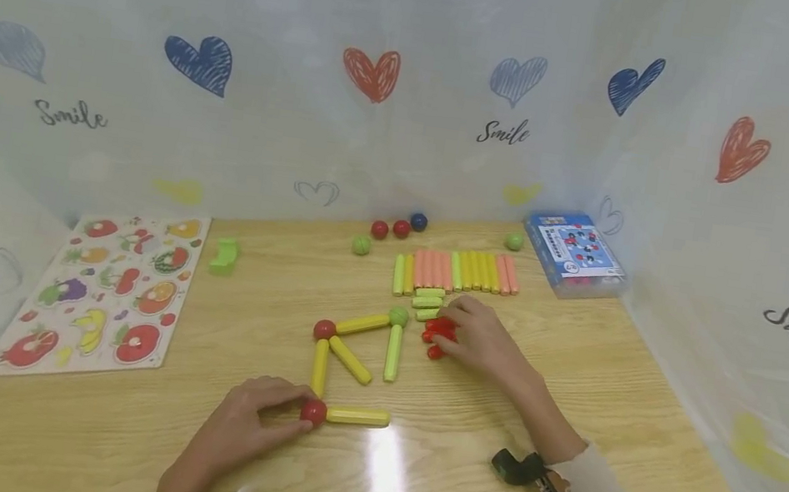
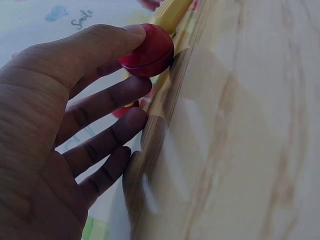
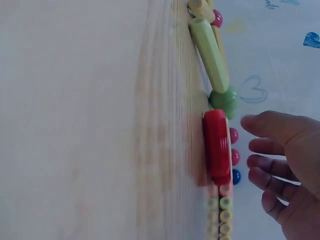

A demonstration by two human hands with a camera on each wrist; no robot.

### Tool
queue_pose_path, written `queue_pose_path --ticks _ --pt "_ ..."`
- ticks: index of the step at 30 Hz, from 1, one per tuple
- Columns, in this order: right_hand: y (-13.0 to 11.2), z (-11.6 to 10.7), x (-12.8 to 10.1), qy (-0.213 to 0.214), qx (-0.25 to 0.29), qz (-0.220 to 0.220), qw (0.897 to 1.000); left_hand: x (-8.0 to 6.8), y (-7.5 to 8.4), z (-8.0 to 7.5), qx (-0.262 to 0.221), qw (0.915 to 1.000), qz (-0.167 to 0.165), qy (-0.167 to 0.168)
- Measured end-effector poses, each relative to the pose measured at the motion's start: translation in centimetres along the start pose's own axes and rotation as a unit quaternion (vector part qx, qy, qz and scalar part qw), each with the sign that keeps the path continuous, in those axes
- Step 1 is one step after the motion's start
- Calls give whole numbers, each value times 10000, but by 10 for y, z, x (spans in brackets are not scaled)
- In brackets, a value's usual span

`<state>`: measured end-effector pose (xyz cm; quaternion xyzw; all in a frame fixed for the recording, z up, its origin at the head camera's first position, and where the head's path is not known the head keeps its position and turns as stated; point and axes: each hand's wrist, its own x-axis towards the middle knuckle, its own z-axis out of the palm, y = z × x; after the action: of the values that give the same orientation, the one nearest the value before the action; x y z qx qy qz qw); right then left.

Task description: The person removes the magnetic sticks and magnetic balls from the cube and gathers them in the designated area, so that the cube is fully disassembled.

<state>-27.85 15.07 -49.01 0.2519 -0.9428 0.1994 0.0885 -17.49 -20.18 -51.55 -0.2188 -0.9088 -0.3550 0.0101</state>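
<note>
My left hand (image 1: 252, 423) pinches a red ball (image 1: 314, 412) between thumb and forefinger, its other fingers spread in the left wrist view. One yellow stick (image 1: 359, 416) runs right from that ball, and another (image 1: 320, 368) leads up to a second red ball (image 1: 325, 329). From there a yellow stick (image 1: 363, 325) reaches a green ball (image 1: 398, 316) with a light green stick (image 1: 392, 353) below it. Over several short red sticks (image 1: 438, 337) hovers my right hand (image 1: 478, 338); in the right wrist view its loosely bent fingers stand apart from a red stick (image 3: 218, 146).
A row of pink, yellow and green sticks (image 1: 434, 270) lies behind, with short green sticks (image 1: 428, 303) in front. Loose balls (image 1: 401, 228) sit along the back. A blue-lidded box (image 1: 575, 253) is back right; a fruit picture board (image 1: 103, 293) and green piece (image 1: 225, 257) lie left.
</note>
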Motion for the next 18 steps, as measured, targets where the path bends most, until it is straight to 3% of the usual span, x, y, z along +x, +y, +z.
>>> queue_pose_path --ticks 5,14,18 --pt "10 0 -16 -259 -162 -173 9994 1 2 1 -84 9999 -83 118" --pt "12 11 -18 121 -140 -321 9993 0 2 1 -146 9996 -173 137" --pt "-3 12 -18 231 622 -126 9977 0 3 -1 -121 9996 -221 98"
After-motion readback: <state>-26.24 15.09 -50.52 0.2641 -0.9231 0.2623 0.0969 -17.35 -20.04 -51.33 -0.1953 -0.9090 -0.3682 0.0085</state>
